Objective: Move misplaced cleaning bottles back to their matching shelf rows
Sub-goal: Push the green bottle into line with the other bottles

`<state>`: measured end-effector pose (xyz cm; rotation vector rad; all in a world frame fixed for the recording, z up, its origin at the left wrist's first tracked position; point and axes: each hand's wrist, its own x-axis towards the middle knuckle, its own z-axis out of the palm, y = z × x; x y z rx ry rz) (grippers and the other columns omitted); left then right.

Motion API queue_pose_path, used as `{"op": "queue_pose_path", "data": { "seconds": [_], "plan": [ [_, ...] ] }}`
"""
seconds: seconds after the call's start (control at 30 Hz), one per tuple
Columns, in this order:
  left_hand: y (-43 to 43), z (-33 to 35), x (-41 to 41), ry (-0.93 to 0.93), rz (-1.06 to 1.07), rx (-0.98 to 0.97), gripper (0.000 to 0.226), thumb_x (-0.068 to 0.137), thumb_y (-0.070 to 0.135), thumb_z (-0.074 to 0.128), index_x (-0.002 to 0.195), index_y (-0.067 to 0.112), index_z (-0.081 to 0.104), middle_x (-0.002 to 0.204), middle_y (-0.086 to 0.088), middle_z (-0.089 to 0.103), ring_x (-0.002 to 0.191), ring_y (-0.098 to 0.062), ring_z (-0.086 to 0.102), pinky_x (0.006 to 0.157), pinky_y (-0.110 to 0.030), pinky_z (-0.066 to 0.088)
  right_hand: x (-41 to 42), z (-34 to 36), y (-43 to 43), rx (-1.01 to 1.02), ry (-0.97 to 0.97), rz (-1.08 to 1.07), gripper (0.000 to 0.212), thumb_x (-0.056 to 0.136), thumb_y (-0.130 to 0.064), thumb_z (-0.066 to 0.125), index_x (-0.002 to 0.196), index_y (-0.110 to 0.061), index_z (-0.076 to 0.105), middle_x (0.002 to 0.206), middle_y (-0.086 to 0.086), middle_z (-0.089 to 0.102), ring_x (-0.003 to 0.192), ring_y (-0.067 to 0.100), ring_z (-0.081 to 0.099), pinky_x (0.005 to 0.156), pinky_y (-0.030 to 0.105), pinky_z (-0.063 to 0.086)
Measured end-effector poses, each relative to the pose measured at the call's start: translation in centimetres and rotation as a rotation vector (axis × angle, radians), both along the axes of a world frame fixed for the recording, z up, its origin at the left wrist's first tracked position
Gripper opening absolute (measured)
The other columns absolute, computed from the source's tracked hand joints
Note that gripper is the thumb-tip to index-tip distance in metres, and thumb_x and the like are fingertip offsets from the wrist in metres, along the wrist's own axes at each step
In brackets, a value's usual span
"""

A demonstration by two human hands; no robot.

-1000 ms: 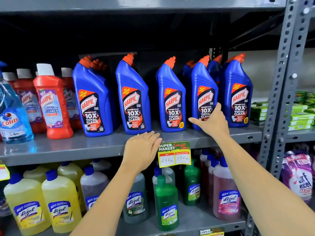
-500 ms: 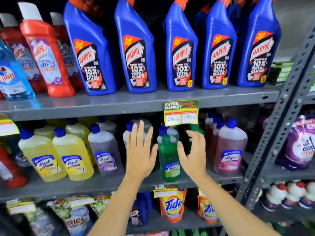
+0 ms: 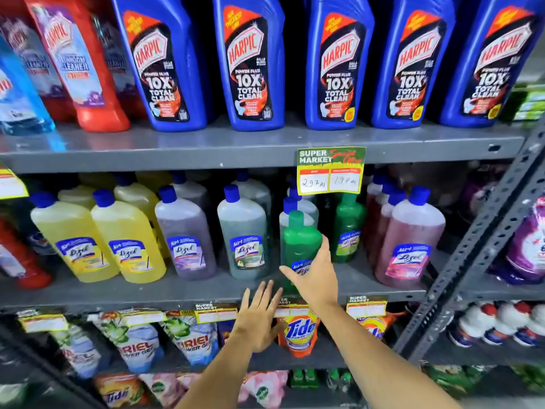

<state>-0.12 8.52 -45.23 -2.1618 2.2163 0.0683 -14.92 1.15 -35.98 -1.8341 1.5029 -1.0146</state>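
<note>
Risk of toppling arises because the right hand (image 3: 312, 280) wraps the green bottle (image 3: 300, 240) low on the middle shelf (image 3: 177, 289), crowded by grey-capped neighbours (image 3: 243, 234), while the left hand (image 3: 259, 317) rests flat, fingers spread, holding nothing.

A green and yellow price tag (image 3: 331, 170) with handwritten figures hangs from a shelf edge just above the right grip. Directly below the grips, an orange Tide pouch (image 3: 298, 332) stands on the lower shelf, with white and green Ariel pouches (image 3: 138, 345) further to their left. Well to the right of the grips, past a grey perforated upright (image 3: 483, 240), sits a purple detergent bag (image 3: 528, 246), and below it a row of white bottles with red caps (image 3: 501, 323).
</note>
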Motion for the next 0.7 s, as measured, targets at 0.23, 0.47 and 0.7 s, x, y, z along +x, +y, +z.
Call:
{"op": "queue_pose_path", "data": {
  "seconds": [0.23,0.47,0.7],
  "plan": [
    [0.1,0.2,0.5,0.017,-0.011,0.013,0.076,0.096,0.064,0.009,0.144,0.014,0.043,0.148,-0.013,0.044,0.136,-0.030,0.040,0.103,-0.056,0.035,0.1,-0.4,-0.3,0.012,-0.044,-0.026,0.105,0.060,-0.049,0.084,0.142,-0.025,0.022,0.135,-0.003,0.053,0.122,0.023,0.056,0.092,0.044,0.054],
    [0.4,1.6,0.2,0.042,-0.089,0.041,0.102,0.076,0.074,-0.022,0.154,0.017,0.010,0.155,-0.004,-0.006,0.145,-0.023,-0.004,0.114,-0.049,-0.001,-2.4,-0.4,-1.2,0.012,-0.064,-0.074,0.101,0.061,-0.046,0.085,0.140,-0.026,0.025,0.134,-0.003,0.054,0.120,0.024,0.057,0.091,0.042,0.053],
    [0.3,1.0,0.1,0.002,-0.022,0.073,0.073,0.099,0.059,0.005,0.137,0.017,0.052,0.139,-0.010,0.054,0.126,-0.027,0.052,0.096,-0.049,0.044,-6.9,-0.1,-3.4,0.022,-0.076,-0.173,0.103,0.060,-0.043,0.088,0.139,-0.023,0.025,0.138,0.004,0.050,0.121,0.029,0.057,0.096,0.048,0.051]
  ]
}}
